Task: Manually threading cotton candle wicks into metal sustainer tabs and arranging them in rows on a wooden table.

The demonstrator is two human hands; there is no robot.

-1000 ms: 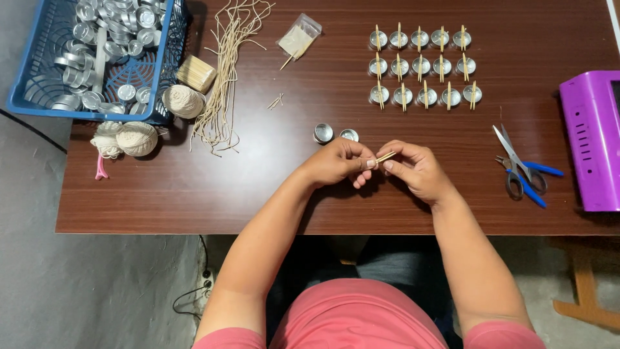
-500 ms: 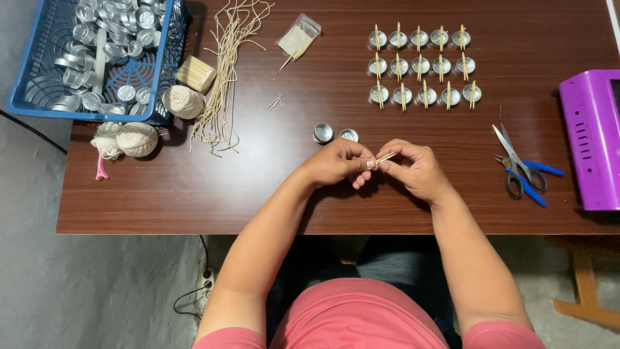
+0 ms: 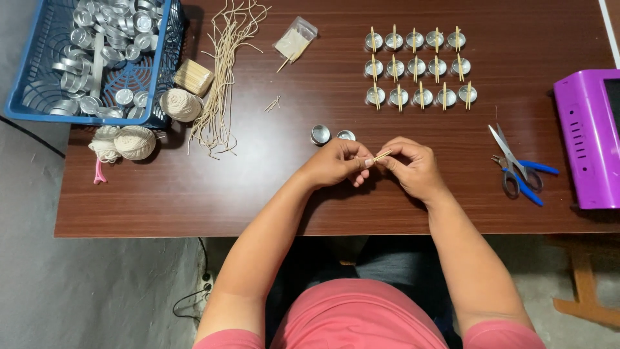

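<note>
My left hand [image 3: 336, 163] and my right hand [image 3: 413, 167] meet over the middle of the brown table [image 3: 194, 194]. Between their fingertips they pinch a short, thin wooden stick [image 3: 382, 155]. Just beyond my left hand stand two small round metal cups [image 3: 320, 134]. Further back sit three rows of the same metal cups [image 3: 416, 68], each with a stick laid across its top.
A blue basket [image 3: 39, 106] full of metal cups sits at the far left, with balls of cream twine [image 3: 134, 142] and a bundle of cut cord lengths [image 3: 223, 71] beside it. Blue-handled scissors [image 3: 516, 168] and a purple box [image 3: 591, 142] lie at the right.
The hands stay in the same spot; only the fingers shift slightly around the stick.
</note>
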